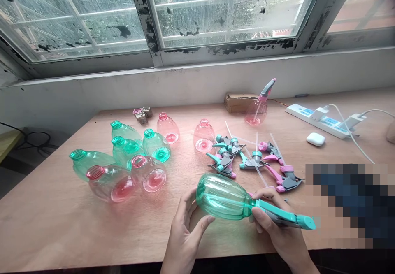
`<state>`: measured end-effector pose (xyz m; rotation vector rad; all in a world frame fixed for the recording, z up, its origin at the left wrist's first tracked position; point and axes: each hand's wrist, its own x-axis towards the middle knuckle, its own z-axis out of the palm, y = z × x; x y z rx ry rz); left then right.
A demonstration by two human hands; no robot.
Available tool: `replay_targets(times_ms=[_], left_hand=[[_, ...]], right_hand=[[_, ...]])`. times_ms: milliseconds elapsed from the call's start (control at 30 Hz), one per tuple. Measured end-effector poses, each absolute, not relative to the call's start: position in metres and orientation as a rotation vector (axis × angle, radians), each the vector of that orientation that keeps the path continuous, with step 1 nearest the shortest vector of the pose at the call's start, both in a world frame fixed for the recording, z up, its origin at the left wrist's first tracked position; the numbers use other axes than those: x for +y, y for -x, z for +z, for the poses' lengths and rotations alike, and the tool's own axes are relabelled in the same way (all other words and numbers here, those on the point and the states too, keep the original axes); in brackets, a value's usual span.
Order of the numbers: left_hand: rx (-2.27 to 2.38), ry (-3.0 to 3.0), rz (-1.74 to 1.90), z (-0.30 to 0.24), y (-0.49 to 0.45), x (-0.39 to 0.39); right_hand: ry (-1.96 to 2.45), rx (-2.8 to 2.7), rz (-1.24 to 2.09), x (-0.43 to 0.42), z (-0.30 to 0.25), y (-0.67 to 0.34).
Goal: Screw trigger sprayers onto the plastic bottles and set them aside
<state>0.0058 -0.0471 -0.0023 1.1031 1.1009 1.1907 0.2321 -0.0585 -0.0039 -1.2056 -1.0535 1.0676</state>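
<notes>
A clear green spray bottle [224, 196] lies tilted on its side in the air above the table's front part, its base to the left. My left hand [186, 231] curls around the base end, thumb below and fingers behind. At the neck, my right hand [282, 233] pinches the turquoise and grey spray head [285, 215], which sits against the bottle's mouth. A straw shows faintly through the green wall. Just beyond lie several loose spray heads, among them a turquoise one [255, 161] and a pink one [285, 177], some with white straws.
Several open green bottles [157, 145] and pink bottles [148, 174] stand at the left. A pink bottle with its spray head [256, 109] stands at the back by a cardboard box [239, 102]. A power strip [317, 119] and white earphone case [315, 139] are at right.
</notes>
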Motion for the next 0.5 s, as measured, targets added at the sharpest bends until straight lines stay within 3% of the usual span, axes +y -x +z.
replay_targets(times_ms=[333, 500], left_hand=[[1.057, -1.141, 1.269, 0.003, -0.009, -0.048], [1.086, -1.106, 1.223, 0.004, -0.006, -0.053]], right_hand=[[1.185, -1.046, 1.061, -0.060, -0.006, -0.234], [1.086, -1.311, 0.761, -0.062, -0.015, -0.233]])
